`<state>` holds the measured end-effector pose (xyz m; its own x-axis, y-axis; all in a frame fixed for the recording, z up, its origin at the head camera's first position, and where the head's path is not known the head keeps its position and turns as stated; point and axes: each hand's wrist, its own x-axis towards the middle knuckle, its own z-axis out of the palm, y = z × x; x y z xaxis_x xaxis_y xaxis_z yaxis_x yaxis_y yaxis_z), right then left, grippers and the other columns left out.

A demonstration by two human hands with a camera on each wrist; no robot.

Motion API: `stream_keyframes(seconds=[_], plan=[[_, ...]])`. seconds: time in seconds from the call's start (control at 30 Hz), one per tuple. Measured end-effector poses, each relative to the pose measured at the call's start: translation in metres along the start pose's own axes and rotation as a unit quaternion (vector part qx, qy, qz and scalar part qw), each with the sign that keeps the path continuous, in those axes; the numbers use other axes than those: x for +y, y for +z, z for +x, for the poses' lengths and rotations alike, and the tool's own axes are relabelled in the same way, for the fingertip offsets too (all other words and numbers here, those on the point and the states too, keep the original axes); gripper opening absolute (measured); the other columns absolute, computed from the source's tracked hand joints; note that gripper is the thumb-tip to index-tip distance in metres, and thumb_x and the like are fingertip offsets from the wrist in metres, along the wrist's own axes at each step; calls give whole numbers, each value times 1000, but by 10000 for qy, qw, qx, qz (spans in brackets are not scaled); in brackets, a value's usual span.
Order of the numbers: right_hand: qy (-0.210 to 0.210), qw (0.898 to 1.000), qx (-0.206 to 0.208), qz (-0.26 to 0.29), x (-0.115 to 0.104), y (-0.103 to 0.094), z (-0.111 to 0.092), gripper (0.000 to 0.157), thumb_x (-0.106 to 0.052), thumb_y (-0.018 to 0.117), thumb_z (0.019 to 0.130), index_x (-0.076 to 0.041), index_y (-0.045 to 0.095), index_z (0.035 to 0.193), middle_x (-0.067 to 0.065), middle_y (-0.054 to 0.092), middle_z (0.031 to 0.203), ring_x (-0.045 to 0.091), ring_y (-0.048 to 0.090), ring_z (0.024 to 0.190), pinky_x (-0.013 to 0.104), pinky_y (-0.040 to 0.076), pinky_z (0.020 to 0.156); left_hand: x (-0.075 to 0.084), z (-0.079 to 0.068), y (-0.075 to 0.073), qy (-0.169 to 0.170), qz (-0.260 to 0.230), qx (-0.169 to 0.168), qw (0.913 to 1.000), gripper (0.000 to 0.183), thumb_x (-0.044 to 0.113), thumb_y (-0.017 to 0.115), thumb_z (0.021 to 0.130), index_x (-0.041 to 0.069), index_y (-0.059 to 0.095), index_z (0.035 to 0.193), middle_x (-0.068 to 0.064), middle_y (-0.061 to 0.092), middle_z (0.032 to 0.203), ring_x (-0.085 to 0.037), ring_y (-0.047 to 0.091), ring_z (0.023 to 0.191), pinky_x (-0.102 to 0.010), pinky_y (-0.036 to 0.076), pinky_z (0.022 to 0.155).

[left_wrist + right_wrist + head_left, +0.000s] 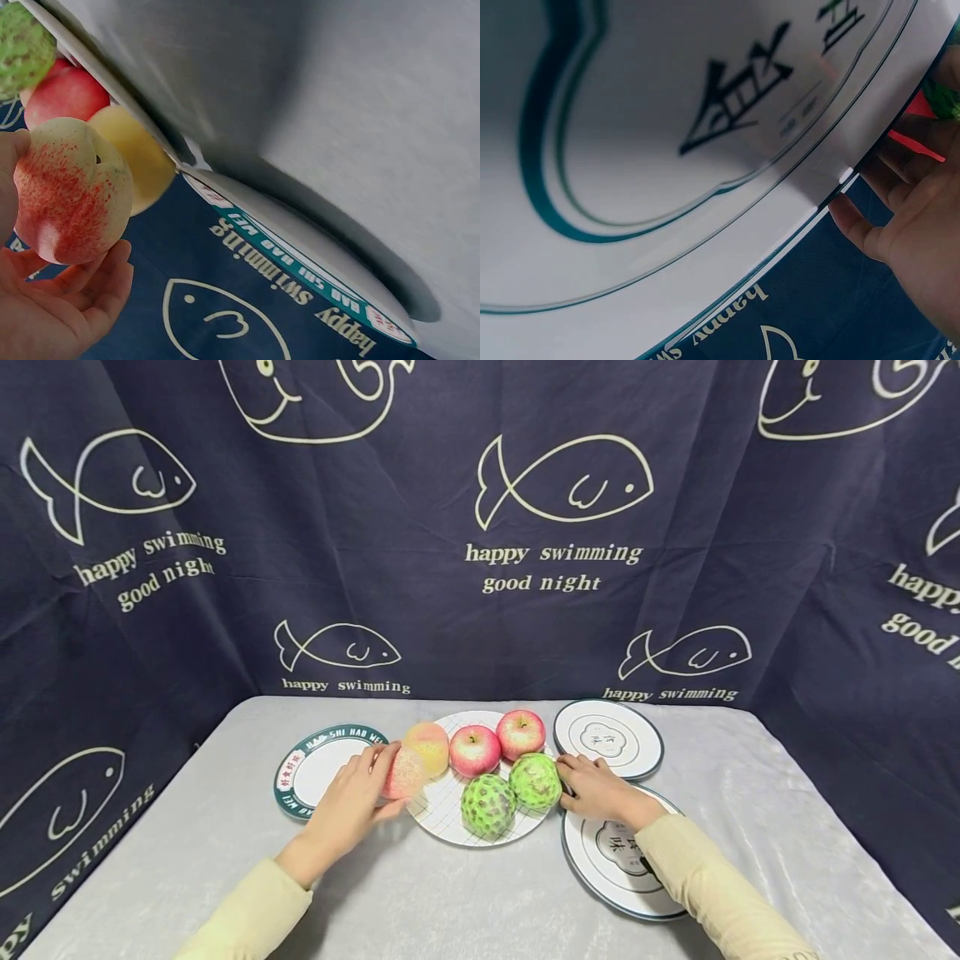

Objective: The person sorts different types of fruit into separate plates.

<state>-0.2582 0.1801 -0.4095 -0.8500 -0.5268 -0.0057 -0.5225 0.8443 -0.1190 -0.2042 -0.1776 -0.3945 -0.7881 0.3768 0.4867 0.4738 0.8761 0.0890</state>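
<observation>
In my left hand (348, 793) is a pink-and-cream peach (71, 191), pinched between thumb and fingers. It is held at the left edge of a white grid-patterned plate (442, 827). On that plate lie a yellowish peach (426, 748), a red apple (475, 751), another red apple (521, 735) and two green custard apples, one in front (487, 807) and one at the right (536, 782). My right hand (600, 789) is beside the right custard apple, fingers loosely bent and apparently holding nothing; whether they touch the fruit, I cannot tell.
A green-rimmed plate (330, 737) is left of the fruit plate, partly behind my left hand. At the right are a back plate (645, 739) and a front plate (592, 877), the latter under my right forearm. Grey cloth (187, 827) covers the table; a dark blue curtain (450, 643) surrounds it.
</observation>
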Motion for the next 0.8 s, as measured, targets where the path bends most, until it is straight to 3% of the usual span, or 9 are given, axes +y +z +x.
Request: stream_keyframes(seconds=[0.5, 0.8], plan=[[23, 10000, 51, -30, 0, 2, -1, 48, -21, 55, 83, 0, 50, 126, 17, 50, 127, 34, 46, 117, 60, 33, 91, -29, -6, -2, -451, -59, 37, 9990, 77, 35, 74, 74, 4, 38, 134, -19, 50, 115, -35, 54, 96, -49, 43, 82], [92, 9999, -16, 61, -2, 0, -1, 50, -25, 54, 84, 0, 49, 128, 17, 48, 130, 36, 43, 121, 60, 31, 95, -51, -11, -4, -662, 32, 154, 9977, 76, 32, 76, 71, 1, 39, 131, -22, 50, 111, -42, 52, 101, -53, 41, 88]])
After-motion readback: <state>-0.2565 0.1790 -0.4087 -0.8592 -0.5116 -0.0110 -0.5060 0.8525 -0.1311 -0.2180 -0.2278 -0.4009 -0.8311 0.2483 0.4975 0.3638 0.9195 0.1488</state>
